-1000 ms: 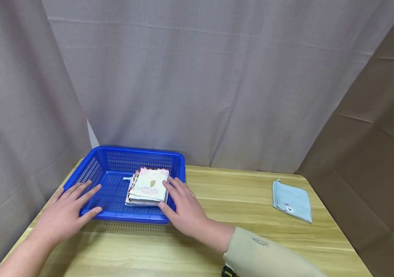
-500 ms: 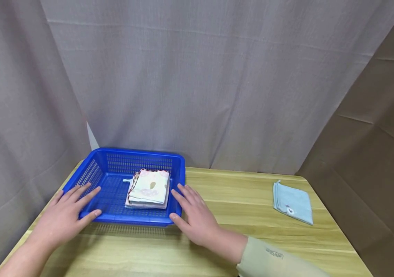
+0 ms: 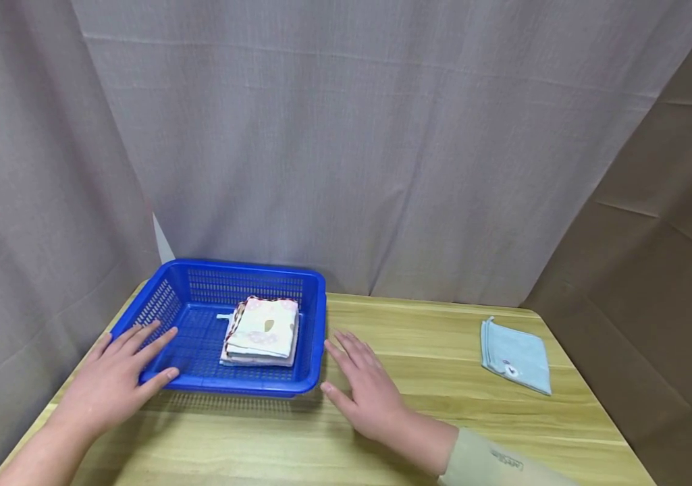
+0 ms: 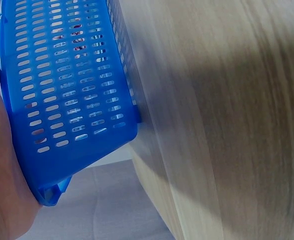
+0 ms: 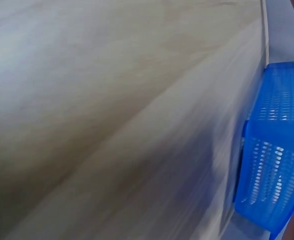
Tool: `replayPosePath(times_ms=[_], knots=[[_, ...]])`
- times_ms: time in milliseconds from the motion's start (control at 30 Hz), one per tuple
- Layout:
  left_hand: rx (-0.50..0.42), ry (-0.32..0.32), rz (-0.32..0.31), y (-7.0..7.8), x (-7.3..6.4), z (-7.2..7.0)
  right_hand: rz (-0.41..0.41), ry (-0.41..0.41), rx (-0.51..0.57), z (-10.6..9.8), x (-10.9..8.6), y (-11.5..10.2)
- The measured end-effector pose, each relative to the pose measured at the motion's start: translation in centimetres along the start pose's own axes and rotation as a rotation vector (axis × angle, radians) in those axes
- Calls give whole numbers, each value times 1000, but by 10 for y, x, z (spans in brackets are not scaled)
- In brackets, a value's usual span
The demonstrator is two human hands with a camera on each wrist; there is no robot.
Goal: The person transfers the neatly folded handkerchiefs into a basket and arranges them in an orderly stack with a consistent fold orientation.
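A blue plastic basket (image 3: 230, 387) with slotted walls stands on the left of the table. Inside it, toward the right, lies a stack of folded cloths (image 3: 263, 329), the top one white with pink patches and a brown spot. My left hand (image 3: 111, 381) rests over the basket's front left corner, fingers spread and straight. In the left wrist view that hand lies along the basket's rim (image 4: 6, 95). Just off the basket's right side, my right hand (image 3: 366, 391) hovers with fingers extended, holding nothing. A folded light blue towel (image 3: 516, 356) with a small white motif lies far right.
The wooden table (image 3: 418, 351) runs between the basket and the blue towel. A grey curtain (image 3: 352, 148) hangs behind the table's back edge. Brown covering (image 3: 661, 324) stands along the right side.
My right hand has drawn back from the cloth stack, over the basket's right rim, to the right outside it. The left hand, basket and blue towel stay in place.
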State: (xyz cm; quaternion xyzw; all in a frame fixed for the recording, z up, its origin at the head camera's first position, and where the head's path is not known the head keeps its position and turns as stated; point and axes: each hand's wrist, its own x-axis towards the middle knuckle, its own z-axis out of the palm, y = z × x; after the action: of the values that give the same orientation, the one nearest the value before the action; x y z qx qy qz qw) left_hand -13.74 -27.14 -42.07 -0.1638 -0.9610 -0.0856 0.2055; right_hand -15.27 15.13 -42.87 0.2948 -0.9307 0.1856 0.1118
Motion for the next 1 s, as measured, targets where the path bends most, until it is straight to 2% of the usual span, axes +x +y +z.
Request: replayPosePath(times_ms=[267, 500, 1000], knots=[[-1, -3, -2, -1, 1, 0, 44, -22, -37, -2, -15, 15], [6, -21, -13, -1, 0, 0, 62, 3, -52, -3, -26, 28], [-1, -16, -10, 0, 0, -1, 103, -3, -116, -6, -40, 53]])
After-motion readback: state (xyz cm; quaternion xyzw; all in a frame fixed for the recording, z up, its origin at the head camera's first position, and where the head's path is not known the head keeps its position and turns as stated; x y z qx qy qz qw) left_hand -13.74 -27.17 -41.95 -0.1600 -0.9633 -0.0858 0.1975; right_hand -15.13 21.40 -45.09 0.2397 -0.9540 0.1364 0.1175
